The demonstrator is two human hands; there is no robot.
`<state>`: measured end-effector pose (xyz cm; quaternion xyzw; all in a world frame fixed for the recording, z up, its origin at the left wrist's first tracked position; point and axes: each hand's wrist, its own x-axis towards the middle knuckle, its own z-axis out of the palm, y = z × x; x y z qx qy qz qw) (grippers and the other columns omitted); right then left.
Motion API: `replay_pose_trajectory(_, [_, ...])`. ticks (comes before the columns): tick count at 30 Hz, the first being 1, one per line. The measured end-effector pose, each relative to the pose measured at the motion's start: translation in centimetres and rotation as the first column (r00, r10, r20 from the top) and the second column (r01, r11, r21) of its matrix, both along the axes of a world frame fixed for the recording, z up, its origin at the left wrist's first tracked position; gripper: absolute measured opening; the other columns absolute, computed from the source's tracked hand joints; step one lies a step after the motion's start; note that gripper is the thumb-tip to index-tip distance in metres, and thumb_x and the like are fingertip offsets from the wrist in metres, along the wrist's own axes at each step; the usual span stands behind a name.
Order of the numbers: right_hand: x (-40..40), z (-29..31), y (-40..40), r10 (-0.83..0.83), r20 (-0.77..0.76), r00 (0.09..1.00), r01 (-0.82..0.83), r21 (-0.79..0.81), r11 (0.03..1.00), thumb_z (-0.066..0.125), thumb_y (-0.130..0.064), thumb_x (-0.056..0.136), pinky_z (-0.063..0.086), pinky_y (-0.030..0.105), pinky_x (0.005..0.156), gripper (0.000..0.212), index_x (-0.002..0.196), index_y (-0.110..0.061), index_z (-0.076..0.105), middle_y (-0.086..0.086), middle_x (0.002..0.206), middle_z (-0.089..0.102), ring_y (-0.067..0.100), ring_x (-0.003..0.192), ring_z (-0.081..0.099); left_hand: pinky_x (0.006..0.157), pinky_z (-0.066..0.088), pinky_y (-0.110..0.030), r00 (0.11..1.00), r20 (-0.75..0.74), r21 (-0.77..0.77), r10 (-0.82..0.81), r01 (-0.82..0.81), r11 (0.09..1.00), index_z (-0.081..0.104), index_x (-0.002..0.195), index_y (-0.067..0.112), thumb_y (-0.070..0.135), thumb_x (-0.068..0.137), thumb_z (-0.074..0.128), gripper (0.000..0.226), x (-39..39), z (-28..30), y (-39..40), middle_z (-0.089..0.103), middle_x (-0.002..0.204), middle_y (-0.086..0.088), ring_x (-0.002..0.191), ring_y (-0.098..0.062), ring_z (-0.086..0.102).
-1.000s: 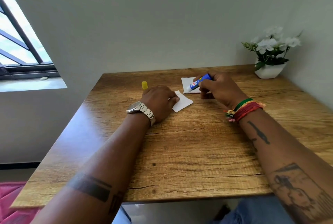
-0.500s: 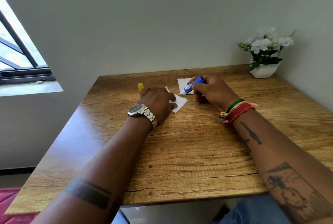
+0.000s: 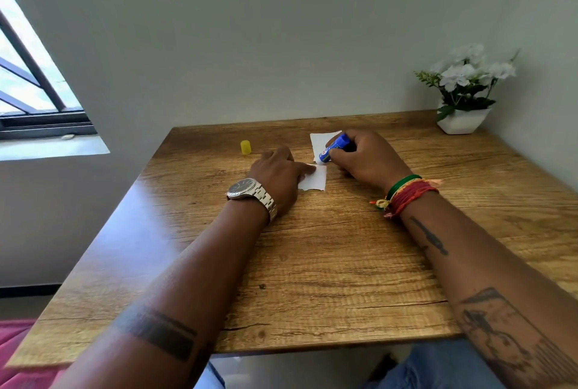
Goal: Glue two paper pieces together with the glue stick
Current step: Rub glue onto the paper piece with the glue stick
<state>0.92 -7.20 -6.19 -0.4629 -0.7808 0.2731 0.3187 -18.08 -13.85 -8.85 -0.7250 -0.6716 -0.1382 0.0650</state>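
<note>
Compared with the frame half a second before, the near paper piece (image 3: 313, 178) had turned from a diamond-like lie to sit squarer on the wooden table (image 3: 328, 263), and the glue stick (image 3: 333, 148) had been drawn in until its lower end met that piece's far right corner.

Head view, places given relative to the near paper piece. The left hand (image 3: 276, 176) lay palm down on the piece's left side, fingers spread flat and one fingertip pressed on the far left part of the sheet, pinning it; nothing was gripped in that hand. A metal watch (image 3: 247, 190) sat on the left wrist, nearer the camera than the piece.

The right hand (image 3: 364, 159) was just to the right of the piece and slightly beyond it, fingers curled around the blue glue stick, which was tilted with its white tip pointing down and left. Whether the tip actually touched the paper or only hovered at the corner could not be told. Coloured thread bands (image 3: 406, 193) circled the right wrist.

The second paper piece (image 3: 320, 140) lay flat just beyond the near piece, partly hidden behind the glue stick and right hand. The yellow cap (image 3: 245, 147) stood upright beyond and well to the left. A white pot of white flowers (image 3: 463, 98) stood at the far right corner of the table, well apart.
</note>
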Motion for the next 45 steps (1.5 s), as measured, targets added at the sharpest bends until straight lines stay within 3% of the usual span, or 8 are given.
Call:
replay_pose_trajectory(5, [-0.4,-0.3,0.0,-0.004,0.081,0.997,-0.003,0.08,0.997,0.068,-0.03,0.087,0.042,0.025,0.057,0.018,0.104,-0.025,0.067,-0.007,0.08,0.062,0.012,0.069,0.057,0.084,0.05,-0.037,0.997,0.079,0.015,0.011,-0.013,1.0,0.062,0.132,0.041,0.028,0.099,0.057,0.036,0.0,0.1,0.0,0.054,0.109,-0.002,0.107,-0.027,0.054])
replay_pose_trajectory(11, [-0.7,-0.6,0.2,-0.026,0.166,0.986,-0.002,0.169,0.986,0.069,-0.033,0.087,0.031,0.02,0.053,0.021,0.105,-0.025,0.063,-0.015,0.075,0.052,0.005,0.065,0.048,0.082,0.047,-0.034,0.996,0.083,0.007,0.017,-0.017,1.0,0.061,0.134,0.041,0.034,0.1,0.056,0.035,-0.1,0.0,0.2,0.054,0.11,-0.001,0.106,-0.026,0.053])
replay_pose_trajectory(19, [-0.7,-0.3,0.0,0.034,0.224,0.974,-0.074,0.175,0.982,0.07,-0.033,0.087,0.039,0.018,0.06,0.032,0.115,-0.018,0.067,0.002,0.098,0.065,0.016,0.082,0.057,0.088,0.049,-0.039,0.996,0.093,-0.012,0.012,-0.011,1.0,0.06,0.135,0.04,0.035,0.099,0.056,0.036,-0.1,0.2,0.1,0.054,0.112,-0.004,0.107,-0.028,0.054])
replay_pose_trajectory(27, [-0.5,0.3,-1.0,0.107,0.243,0.964,-0.144,0.142,0.979,0.072,-0.037,0.082,0.041,0.021,0.058,0.024,0.102,-0.024,0.068,-0.01,0.082,0.059,0.007,0.073,0.054,0.083,0.048,-0.036,0.995,0.099,-0.023,0.024,-0.022,0.999,0.061,0.134,0.04,0.033,0.1,0.057,0.035,0.1,0.6,-0.3,0.054,0.112,-0.005,0.104,-0.027,0.055])
replay_pose_trajectory(39, [-0.4,0.9,-1.5,0.164,0.245,0.955,-0.179,0.039,0.983,0.07,-0.035,0.083,0.047,0.028,0.059,0.018,0.097,-0.023,0.069,-0.003,0.08,0.065,0.012,0.069,0.057,0.078,0.04,-0.032,0.995,0.098,-0.05,0.036,-0.031,0.998,0.062,0.133,0.04,0.035,0.101,0.053,0.034,0.3,0.9,-0.4,0.053,0.109,-0.004,0.102,-0.027,0.054])
replay_pose_trajectory(41, [0.1,0.9,-1.2,0.146,0.152,0.977,-0.143,-0.033,0.989,0.068,-0.033,0.085,0.051,0.031,0.063,0.017,0.096,-0.02,0.072,0.002,0.078,0.068,0.014,0.066,0.06,0.077,0.039,-0.031,0.995,0.093,-0.05,0.031,-0.026,0.998,0.063,0.133,0.038,0.03,0.102,0.052,0.034,0.1,0.9,-0.4,0.05,0.106,-0.002,0.1,-0.027,0.055])
replay_pose_trajectory(45, [1.1,1.0,-0.4,0.061,-0.229,0.972,-0.116,-0.234,0.965,0.063,-0.023,0.088,0.056,0.031,0.059,0.018,0.097,-0.014,0.075,0.005,0.073,0.067,0.017,0.06,0.062,0.074,0.044,-0.032,0.996,0.056,-0.048,0.069,-0.066,0.997,0.065,0.13,0.037,0.03,0.098,0.059,0.033,-0.1,1.1,-0.4,0.056,0.112,-0.003,0.103,-0.027,0.059])
